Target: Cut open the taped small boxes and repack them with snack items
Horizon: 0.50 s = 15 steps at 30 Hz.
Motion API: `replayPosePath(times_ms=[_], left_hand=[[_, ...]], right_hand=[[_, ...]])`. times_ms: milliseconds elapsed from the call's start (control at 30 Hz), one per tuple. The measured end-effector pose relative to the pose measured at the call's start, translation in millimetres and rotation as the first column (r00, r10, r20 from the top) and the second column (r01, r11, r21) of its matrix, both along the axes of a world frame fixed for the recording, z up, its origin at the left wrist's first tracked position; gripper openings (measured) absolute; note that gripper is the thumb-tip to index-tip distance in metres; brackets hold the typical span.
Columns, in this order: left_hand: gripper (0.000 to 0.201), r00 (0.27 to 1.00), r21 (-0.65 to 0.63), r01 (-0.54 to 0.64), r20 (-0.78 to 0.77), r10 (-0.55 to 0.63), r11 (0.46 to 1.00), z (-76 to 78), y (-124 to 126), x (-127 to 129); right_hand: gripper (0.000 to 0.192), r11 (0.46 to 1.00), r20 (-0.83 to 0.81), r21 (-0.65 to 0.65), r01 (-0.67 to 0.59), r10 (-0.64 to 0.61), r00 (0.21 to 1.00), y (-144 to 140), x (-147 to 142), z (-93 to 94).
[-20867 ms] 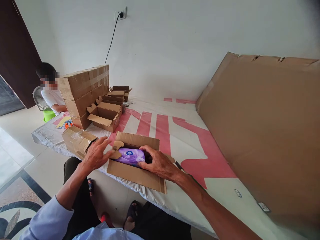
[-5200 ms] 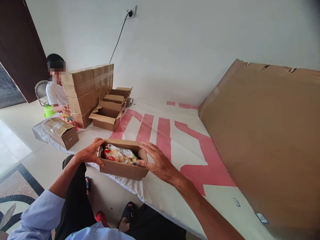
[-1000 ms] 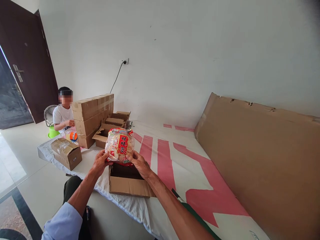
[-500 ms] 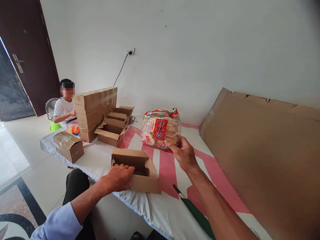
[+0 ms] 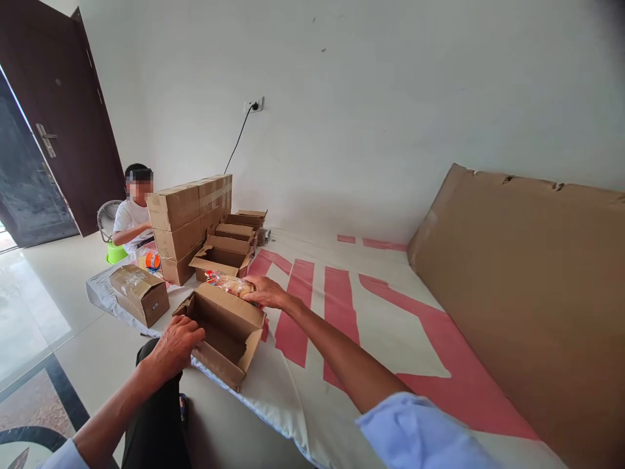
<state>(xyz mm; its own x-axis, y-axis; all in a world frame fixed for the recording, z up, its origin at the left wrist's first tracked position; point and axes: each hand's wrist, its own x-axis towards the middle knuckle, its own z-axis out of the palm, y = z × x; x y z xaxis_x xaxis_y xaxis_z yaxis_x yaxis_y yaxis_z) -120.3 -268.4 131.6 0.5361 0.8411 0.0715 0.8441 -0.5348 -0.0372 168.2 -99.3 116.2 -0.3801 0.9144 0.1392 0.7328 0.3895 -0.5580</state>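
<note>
An open cardboard box [image 5: 229, 326] lies tilted on its side at the near edge of the white and pink sheet [image 5: 351, 306], its opening facing me. My left hand [image 5: 173, 345] holds the box by its near lower flap. My right hand [image 5: 266, 292] reaches over the box's far top edge and grips a clear snack bag [image 5: 229, 284] with red print, which lies just behind the box.
A taped small box [image 5: 140, 294] sits to the left. Stacked sealed cartons [image 5: 188, 218] and several open boxes [image 5: 222, 255] stand further back. A seated person [image 5: 131, 218] is behind the stack. A big cardboard sheet [image 5: 527, 286] leans at the right. A dark door [image 5: 63, 130] is far left.
My right hand has brought the snack bag down from the air at the right to just behind the box. The box has tipped toward me, and my left hand has shifted to its near flap.
</note>
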Motion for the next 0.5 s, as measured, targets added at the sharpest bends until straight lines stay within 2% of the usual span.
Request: replayPosePath(times_ms=[133,233,367,433,500], left_hand=[[0.031,0.987,0.046,-0.137,0.087,0.133,0.989,-7.9,20.7,-15.0],[0.037,0.956,0.053,-0.247,0.179,0.234,0.968,-20.0,35.9,-20.9],[0.066,0.854,0.15,-0.404,0.416,0.313,0.902,-51.8,27.6,-20.2],[0.076,0.778,0.192,-0.472,0.55,0.304,0.86,-74.1,13.1,-13.3],[0.088,0.698,0.172,-0.53,0.645,0.311,0.831,-96.1,0.6,-2.0]], right_hand=[[0.036,0.999,-0.026,0.041,0.01,-0.009,1.0,32.2,-50.7,-5.6],[0.037,0.997,-0.076,0.067,0.049,-0.044,0.996,44.5,-59.2,-10.3],[0.042,0.987,-0.161,0.093,0.133,-0.117,0.98,38.0,-34.3,-18.0],[0.042,0.982,-0.197,0.094,0.164,-0.143,0.97,20.8,-12.6,-25.4],[0.041,0.979,-0.22,0.086,0.187,-0.164,0.961,-5.5,12.1,-36.5]])
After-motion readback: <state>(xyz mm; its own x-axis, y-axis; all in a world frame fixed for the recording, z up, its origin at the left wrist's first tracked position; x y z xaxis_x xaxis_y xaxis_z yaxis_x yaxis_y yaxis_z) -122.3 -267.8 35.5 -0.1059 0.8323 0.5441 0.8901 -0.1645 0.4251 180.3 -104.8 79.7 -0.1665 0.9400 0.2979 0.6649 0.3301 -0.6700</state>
